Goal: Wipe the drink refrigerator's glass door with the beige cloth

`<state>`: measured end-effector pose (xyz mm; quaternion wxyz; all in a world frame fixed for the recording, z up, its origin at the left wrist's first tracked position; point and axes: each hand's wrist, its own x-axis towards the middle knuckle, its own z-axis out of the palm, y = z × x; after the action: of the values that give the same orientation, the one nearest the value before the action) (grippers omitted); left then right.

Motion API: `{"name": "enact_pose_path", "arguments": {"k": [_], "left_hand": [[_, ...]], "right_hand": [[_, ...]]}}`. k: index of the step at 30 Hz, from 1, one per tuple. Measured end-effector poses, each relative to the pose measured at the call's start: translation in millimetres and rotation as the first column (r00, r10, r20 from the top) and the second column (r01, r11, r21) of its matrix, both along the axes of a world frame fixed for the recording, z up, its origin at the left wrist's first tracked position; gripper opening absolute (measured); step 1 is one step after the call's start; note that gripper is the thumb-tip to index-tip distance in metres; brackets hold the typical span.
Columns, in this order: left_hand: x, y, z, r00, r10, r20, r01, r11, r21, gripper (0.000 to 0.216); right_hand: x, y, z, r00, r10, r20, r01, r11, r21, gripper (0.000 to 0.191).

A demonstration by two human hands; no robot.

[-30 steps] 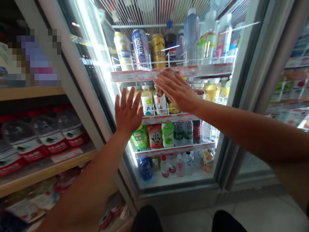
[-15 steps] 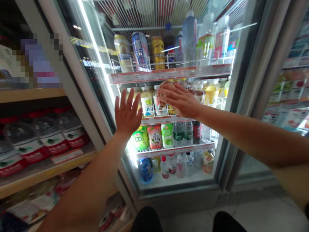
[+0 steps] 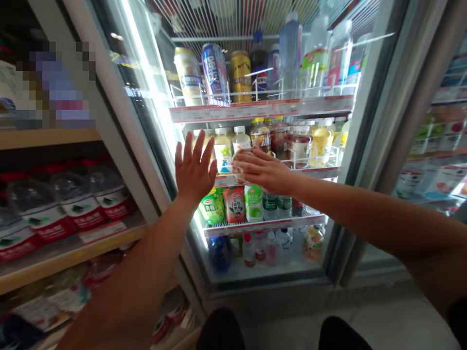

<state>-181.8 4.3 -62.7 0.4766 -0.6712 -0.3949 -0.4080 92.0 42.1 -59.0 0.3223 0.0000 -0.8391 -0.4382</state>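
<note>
My left hand (image 3: 195, 172) lies flat with fingers spread against the glass door (image 3: 215, 284) of a lit drinks fridge, at its left side. My right hand (image 3: 264, 170) is stretched over a crumpled pale-brown cloth (image 3: 238, 167), pressing it to the glass; most of the cloth is hidden under the fingers. Behind the glass, near my hands, stand a bottle with a white cap (image 3: 222, 148) and a bottle with a yellow cap (image 3: 260, 133). Below them is a green drink bottle (image 3: 253, 204).
Tall cans (image 3: 215, 73) and bottles fill the fridge's upper shelf. To the left, a wooden shelf (image 3: 134, 236) bears large red-capped water bottles (image 3: 69, 194). Another fridge door (image 3: 419, 131) adjoins on the right. My knees (image 3: 222, 330) show at the bottom.
My right hand has slid down the glass and slightly left with the cloth, uncovering the bottle tops above it. My left hand stays nearly in place.
</note>
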Motion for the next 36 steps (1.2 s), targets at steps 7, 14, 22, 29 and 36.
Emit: {"name": "enact_pose_path", "arguments": {"k": [7,14,22,29,36], "left_hand": [[2,-3,1.1,1.000,-0.018,0.018,0.019,0.999,-0.043,0.062],[3,-4,0.9,1.000,-0.010,0.028,0.012,0.999,-0.044,0.060],[3,-3,0.6,1.000,0.003,0.012,-0.003,1.000,-0.016,0.061],[6,-7,1.7,0.999,-0.010,0.052,0.014,0.997,-0.080,0.059],[6,-8,1.2,0.997,-0.024,0.079,0.032,0.994,-0.104,0.058]], "right_hand": [[-25,-9,-55.2,0.996,0.021,-0.085,-0.027,0.997,-0.071,0.034],[-64,-12,-91.3,0.986,0.105,0.131,-0.099,0.994,-0.055,0.028],[-99,-20,-123.0,0.948,0.097,0.302,-0.066,0.991,-0.112,0.029],[-90,-17,-85.8,0.992,0.036,0.118,-0.024,0.995,-0.101,0.029],[-49,-6,-71.2,0.970,0.144,0.197,-0.144,0.989,-0.017,0.028]]}}
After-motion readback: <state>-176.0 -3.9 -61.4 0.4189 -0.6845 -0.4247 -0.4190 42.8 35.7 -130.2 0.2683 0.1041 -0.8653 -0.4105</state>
